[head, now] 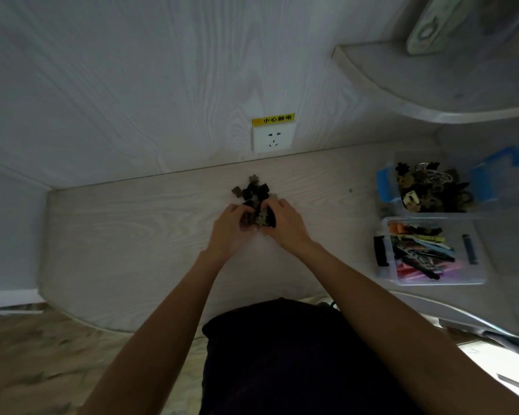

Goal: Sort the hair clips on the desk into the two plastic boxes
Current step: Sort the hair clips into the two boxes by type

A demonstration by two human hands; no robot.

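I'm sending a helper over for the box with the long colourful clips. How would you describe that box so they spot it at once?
Look at the right end of the pale wooden desk, where two clear plastic boxes sit side by side. Take the nearer box, closest to the desk's front edge. It holds long, bright, straight clips with a black latch, whereas the farther box has blue latches and dark, chunky claw clips.

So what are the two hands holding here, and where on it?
Both the left hand and right hand cup a bunch of small dark and tan hair clips from either side, at the near end of the pile; exact finger contact is too blurred to tell.
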